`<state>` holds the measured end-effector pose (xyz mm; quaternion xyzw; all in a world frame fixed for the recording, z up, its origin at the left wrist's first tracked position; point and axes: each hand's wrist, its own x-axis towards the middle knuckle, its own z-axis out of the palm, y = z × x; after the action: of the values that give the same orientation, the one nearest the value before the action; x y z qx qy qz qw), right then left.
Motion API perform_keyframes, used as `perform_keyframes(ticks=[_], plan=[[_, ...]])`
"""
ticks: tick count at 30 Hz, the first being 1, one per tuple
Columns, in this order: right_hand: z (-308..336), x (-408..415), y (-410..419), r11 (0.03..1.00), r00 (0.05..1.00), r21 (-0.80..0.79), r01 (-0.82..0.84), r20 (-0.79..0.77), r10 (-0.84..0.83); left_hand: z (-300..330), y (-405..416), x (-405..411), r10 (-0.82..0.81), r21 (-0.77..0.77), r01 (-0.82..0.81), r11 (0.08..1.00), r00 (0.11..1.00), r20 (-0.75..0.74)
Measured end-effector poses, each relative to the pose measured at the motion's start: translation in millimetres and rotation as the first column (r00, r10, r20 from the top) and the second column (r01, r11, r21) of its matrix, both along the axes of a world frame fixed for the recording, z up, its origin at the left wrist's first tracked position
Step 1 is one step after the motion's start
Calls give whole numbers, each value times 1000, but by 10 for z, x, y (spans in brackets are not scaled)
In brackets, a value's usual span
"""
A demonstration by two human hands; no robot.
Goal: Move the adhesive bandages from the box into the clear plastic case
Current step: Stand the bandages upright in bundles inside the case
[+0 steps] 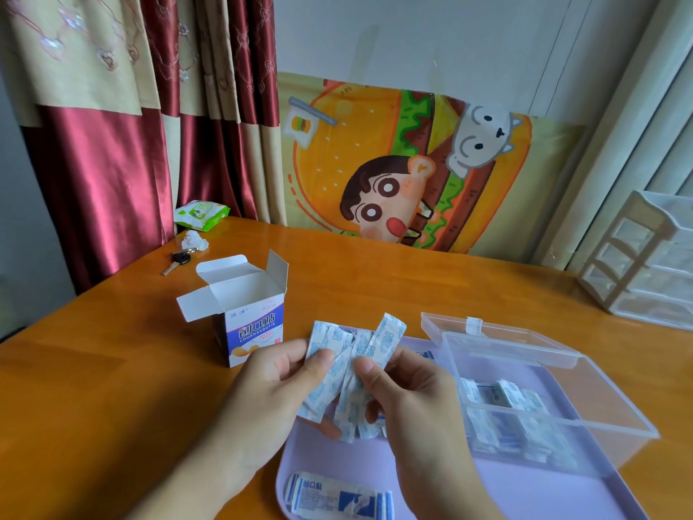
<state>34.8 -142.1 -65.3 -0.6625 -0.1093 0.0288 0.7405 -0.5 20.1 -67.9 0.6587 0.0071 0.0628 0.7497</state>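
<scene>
A fanned bunch of white-and-blue wrapped adhesive bandages (347, 369) is held between both hands above the lilac tray (525, 493). My left hand (270, 384) pinches the bunch from the left and my right hand (408, 392) pinches it from the right. The bandage box (249, 328) stands upright to the left with its flaps open. The clear plastic case (543, 399) sits on the tray at the right, lid open, with several bandages inside.
A plastic wrapper with blue print (337, 499) lies on the tray's near edge. A key (180, 261), a crumpled tissue (195, 240) and a green wipes pack (202, 213) lie at the far left. A white drawer unit (645, 257) stands at the right.
</scene>
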Motion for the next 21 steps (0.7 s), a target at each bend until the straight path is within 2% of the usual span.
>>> perform_keyframes(ticks=[6, 11, 16, 21], plan=[[32, -12, -9, 998, 999, 55, 19, -40, -17, -12, 16, -5, -6, 53, 6, 999, 1000, 1], [53, -16, -20, 998, 999, 60, 24, -49, -21, -11, 10, -1, 53, 67, -55, 996, 998, 33], [59, -12, -31, 1000, 999, 13, 27, -30, -26, -19, 13, 1, 79, 81, -85, 993, 994, 69], [54, -27, -11, 999, 1000, -31, 11, -11, -11, -5, 14, 5, 68, 99, -71, 993, 997, 33]])
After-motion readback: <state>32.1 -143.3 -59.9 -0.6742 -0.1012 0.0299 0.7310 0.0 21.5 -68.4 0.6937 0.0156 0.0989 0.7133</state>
